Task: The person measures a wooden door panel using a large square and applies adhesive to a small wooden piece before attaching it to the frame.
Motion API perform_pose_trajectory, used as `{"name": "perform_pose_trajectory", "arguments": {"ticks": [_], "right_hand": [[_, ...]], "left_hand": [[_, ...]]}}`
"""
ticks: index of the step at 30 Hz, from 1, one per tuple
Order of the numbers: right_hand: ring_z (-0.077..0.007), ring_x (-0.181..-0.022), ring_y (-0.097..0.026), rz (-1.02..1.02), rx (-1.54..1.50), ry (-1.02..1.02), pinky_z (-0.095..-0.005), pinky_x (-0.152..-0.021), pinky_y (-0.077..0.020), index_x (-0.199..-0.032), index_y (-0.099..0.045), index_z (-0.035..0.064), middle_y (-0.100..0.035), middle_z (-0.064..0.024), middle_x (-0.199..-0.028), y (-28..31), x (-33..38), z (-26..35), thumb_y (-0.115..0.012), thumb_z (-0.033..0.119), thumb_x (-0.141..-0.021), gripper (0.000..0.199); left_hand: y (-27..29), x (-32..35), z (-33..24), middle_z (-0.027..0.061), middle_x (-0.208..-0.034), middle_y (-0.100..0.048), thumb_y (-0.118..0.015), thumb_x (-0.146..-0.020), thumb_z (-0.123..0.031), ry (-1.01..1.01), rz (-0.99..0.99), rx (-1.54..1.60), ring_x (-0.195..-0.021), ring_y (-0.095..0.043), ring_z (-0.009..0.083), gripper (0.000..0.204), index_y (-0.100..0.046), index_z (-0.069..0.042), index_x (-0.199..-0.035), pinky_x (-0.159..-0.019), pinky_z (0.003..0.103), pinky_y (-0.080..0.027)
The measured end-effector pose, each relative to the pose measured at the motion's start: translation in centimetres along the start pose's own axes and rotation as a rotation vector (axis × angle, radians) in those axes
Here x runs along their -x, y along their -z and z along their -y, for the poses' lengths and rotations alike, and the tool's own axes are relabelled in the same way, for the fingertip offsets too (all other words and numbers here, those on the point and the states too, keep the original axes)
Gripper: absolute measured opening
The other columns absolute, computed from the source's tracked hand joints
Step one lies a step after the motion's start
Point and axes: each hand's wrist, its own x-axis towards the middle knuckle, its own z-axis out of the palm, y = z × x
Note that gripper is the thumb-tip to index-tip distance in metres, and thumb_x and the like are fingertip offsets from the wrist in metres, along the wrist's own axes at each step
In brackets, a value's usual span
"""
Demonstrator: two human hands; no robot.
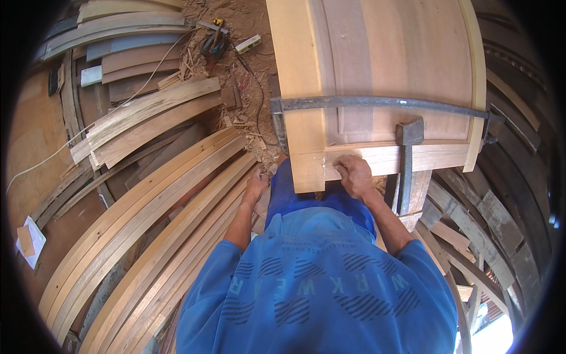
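A wooden panel door (389,59) lies in front of me, its near end at my lap. My right hand (354,175) is at the bottom rail (386,159), beside the joint with the left stile (308,133). Its fingers are bent together in a pinch; whatever they hold is too small to make out. Lower and to the left, my left hand (257,184) is beside my blue-trousered leg, fingers curled, their contents hidden. A long metal bar clamp (377,102) spans the door. Right of my right hand, a dark metal bar with a block-shaped head (410,131) crosses the rail.
Long planks (147,218) are stacked to my left, with shorter boards (150,118) beyond them. Wood shavings (253,100) litter the ground, where a corded power tool (214,42) and a small level (247,43) lie. More timber (471,218) is piled on the right.
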Motion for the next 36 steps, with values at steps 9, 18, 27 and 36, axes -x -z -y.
{"name": "perform_pose_trajectory", "arguments": {"ticks": [9, 18, 27, 36], "right_hand": [[-0.0346, -0.084, -0.065, -0.05, -0.254, -0.156, -0.0401, -0.077, -0.0508, -0.098, -0.068, 0.0002, -0.068, -0.0192, -0.09, 1.9, -1.2, -0.5, -0.062, 0.012, -0.088, 0.017], [-0.0357, -0.085, -0.059, -0.205, 0.123, 0.04, -0.0455, -0.078, -0.0466, -0.094, -0.07, 0.0057, -0.065, -0.0159, -0.087, 2.5, -2.8, 0.2, -0.064, 0.012, -0.088, 0.011], [-0.036, -0.086, -0.058, -0.166, 0.16, 0.077, -0.045, -0.078, -0.0464, -0.093, -0.069, 0.004, -0.063, -0.0157, -0.087, 2.5, -3.5, 0.9, -0.063, 0.008, -0.088, 0.009], [-0.036, -0.085, -0.056, -0.136, 0.167, 0.063, -0.0455, -0.077, -0.0453, -0.092, -0.068, 0.0049, -0.061, -0.0148, -0.086, 2.6, -3.8, 0.7, -0.062, 0.006, -0.086, 0.009]], "left_hand": [[-0.2, -0.4, 0.4, 0.0224, -0.112, -0.069, -0.055, -0.093, -0.032, 0.0, 0.004, 0.006, -0.103, -0.067, 0.0317, 0.045, -0.061, 0.0, -0.123, -0.091, 0.038, -0.05], [-0.6, -1.1, 1.1, 0.0227, -0.114, -0.068, -0.055, -0.093, -0.032, 0.001, 0.018, -0.02, -0.106, -0.067, 0.0334, 0.045, -0.06, -0.001, -0.125, -0.093, 0.038, -0.049], [-1.1, -1.8, 2.8, 0.0234, -0.112, -0.069, -0.054, -0.093, -0.033, -0.01, 0.001, 0.003, -0.106, -0.067, 0.034, 0.044, -0.061, -0.001, -0.123, -0.093, 0.038, -0.049], [-2.1, -2.1, 2.8, 0.0248, -0.114, -0.068, -0.054, -0.094, -0.028, 0.014, 0.035, 0.077, -0.109, -0.065, 0.0358, 0.04, -0.061, -0.001, -0.122, -0.096, 0.039, -0.048]]}}
